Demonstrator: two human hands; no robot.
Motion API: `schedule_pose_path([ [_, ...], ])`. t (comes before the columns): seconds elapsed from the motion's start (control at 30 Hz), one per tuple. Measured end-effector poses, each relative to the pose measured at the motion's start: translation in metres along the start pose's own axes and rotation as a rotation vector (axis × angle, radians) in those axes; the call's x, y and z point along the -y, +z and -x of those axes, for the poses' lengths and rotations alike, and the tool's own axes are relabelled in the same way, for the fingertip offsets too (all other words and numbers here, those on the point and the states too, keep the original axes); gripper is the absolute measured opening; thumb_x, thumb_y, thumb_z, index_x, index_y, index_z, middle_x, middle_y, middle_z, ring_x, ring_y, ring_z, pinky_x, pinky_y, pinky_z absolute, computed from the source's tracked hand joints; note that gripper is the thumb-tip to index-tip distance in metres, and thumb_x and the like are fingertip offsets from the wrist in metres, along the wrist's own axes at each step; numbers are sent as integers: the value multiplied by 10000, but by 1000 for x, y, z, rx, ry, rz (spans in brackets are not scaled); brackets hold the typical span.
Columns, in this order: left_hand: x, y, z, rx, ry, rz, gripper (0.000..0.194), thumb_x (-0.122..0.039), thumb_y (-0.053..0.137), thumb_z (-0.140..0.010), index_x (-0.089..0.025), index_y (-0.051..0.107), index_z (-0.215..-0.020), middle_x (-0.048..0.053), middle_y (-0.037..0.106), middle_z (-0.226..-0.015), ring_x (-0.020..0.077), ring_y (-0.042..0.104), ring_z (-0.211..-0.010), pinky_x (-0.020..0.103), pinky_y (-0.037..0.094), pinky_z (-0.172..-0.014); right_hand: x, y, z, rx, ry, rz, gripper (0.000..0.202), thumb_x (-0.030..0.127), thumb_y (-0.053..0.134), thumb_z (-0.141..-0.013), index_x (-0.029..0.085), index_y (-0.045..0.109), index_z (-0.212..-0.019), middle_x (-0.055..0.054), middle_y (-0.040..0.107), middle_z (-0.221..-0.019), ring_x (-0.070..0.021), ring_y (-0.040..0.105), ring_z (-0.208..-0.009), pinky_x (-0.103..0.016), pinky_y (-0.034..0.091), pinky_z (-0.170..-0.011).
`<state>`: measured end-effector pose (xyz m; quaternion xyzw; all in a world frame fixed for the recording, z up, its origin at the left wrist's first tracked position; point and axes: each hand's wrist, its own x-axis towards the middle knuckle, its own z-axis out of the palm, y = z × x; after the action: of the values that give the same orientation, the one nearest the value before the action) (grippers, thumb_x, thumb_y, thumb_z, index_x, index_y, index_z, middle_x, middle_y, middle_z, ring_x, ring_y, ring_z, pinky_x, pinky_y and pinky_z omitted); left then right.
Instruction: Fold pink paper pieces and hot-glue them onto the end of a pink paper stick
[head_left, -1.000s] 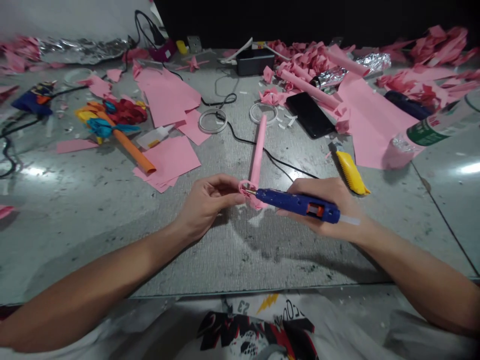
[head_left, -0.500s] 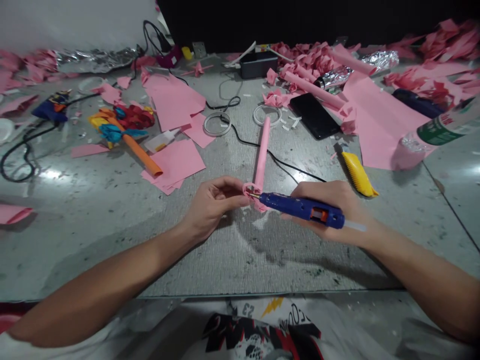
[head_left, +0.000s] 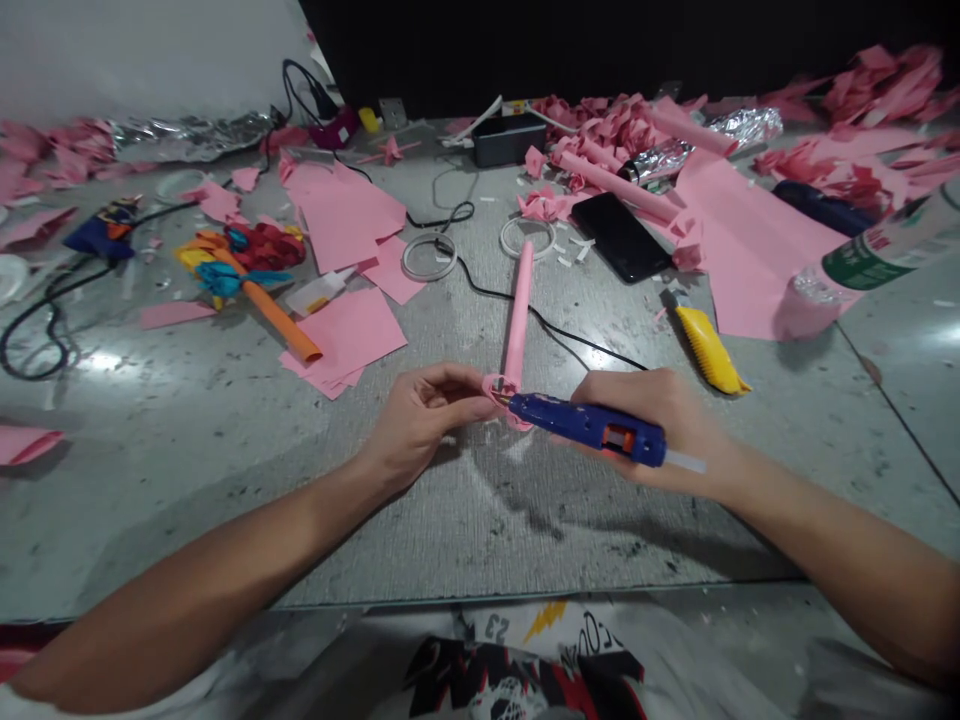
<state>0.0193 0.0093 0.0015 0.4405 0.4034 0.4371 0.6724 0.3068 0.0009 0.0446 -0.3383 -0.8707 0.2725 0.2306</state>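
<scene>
My right hand (head_left: 652, 425) is wrapped round a blue glue gun (head_left: 577, 422), with a clear glue stick (head_left: 686, 461) poking out of its back end. The gun's metal tip points left into a small pink paper loop at the near end of a rolled pink paper tube (head_left: 519, 320). My left hand (head_left: 420, 415) pinches the edge of that loop between thumb and fingertips. The tube lies on the table, pointing away from me, its far end over a white ring (head_left: 528, 222). Whether glue is coming out is too small to see.
Left stands an orange paper tube (head_left: 281, 320) with coloured paper petals, beside pink sheets (head_left: 352, 335). A phone (head_left: 621, 237), a yellow tool (head_left: 709, 348) and a plastic bottle (head_left: 862, 265) are on the right. A black cord (head_left: 570, 335) crosses behind my hands. Crumpled pink paper (head_left: 615, 130) lies at the back.
The glue gun has shifted slightly left and tilted, its tip further into the paper loop. My left hand keeps its pinch. The whole view has moved a little.
</scene>
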Motion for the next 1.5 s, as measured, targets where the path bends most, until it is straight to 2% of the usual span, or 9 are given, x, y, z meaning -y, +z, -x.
schedule_pose_path([
  [0.17, -1, 1, 1, -18, -21, -1, 241, -297, 989, -738, -199, 839, -898, 39, 846, -917, 164, 797, -826, 249, 648, -820, 2, 4, 2, 24, -49, 85, 151, 370, 610, -1010, 225, 590, -970, -14, 605, -808, -171, 539, -660, -314, 323, -629],
  [0.37, -1, 2, 2, -52, -41, 17, 227, -313, 977, -747, -197, 854, -897, 44, 841, -891, 144, 776, -762, 227, 643, -761, 4, 10, 2, -26, -82, 210, 226, 384, 493, -1055, 224, 538, -902, -2, 535, -755, -160, 465, -609, -317, 257, -614],
  [0.53, -6, 6, 1, -72, -40, 53, 233, -319, 987, -711, -196, 873, -872, 58, 842, -874, 147, 769, -752, 227, 645, -748, 5, 12, 2, -10, -50, 237, 292, 403, 440, -1080, 227, 526, -863, -8, 547, -752, -160, 473, -606, -330, 247, -607],
  [0.73, -10, 7, 1, -58, -64, 52, 227, -340, 995, -700, -221, 877, -853, 64, 849, -915, 179, 776, -794, 279, 659, -752, 6, 14, 2, -29, -24, 253, 286, 409, 445, -1053, 232, 516, -839, -5, 540, -711, -162, 464, -583, -344, 217, -591],
  [0.87, -10, 6, 2, -72, -62, 34, 234, -340, 997, -709, -220, 877, -871, 67, 853, -945, 191, 792, -856, 284, 668, -801, 7, 15, 2, -51, -23, 255, 342, 475, 450, -1055, 234, 493, -815, 8, 501, -663, -159, 425, -565, -352, 187, -577],
  [1.03, -10, 6, 2, -72, -70, 33, 218, -322, 991, -720, -221, 872, -873, 64, 854, -951, 191, 796, -874, 288, 673, -829, 8, 18, 3, -14, 72, 285, 347, 422, 459, -1059, 237, 462, -766, 4, 466, -621, -161, 389, -539, -366, 178, -595],
  [1.3, -11, 7, 3, -83, -78, 23, 217, -319, 983, -728, -220, 869, -884, 56, 847, -951, 185, 793, -890, 276, 669, -841, 7, 19, 4, -42, 50, 304, 309, 349, 461, -1045, 237, 445, -757, 10, 448, -614, -158, 374, -533, -357, 182, -587],
  [1.5, -10, 7, 2, -92, -73, 0, 223, -342, 988, -708, -238, 860, -858, 52, 842, -930, 206, 785, -849, 329, 670, -822, 8, 18, 5, -12, 82, 319, 308, 345, 508, -1028, 243, 430, -749, 4, 461, -608, -161, 378, -526, -357, 193, -582],
])
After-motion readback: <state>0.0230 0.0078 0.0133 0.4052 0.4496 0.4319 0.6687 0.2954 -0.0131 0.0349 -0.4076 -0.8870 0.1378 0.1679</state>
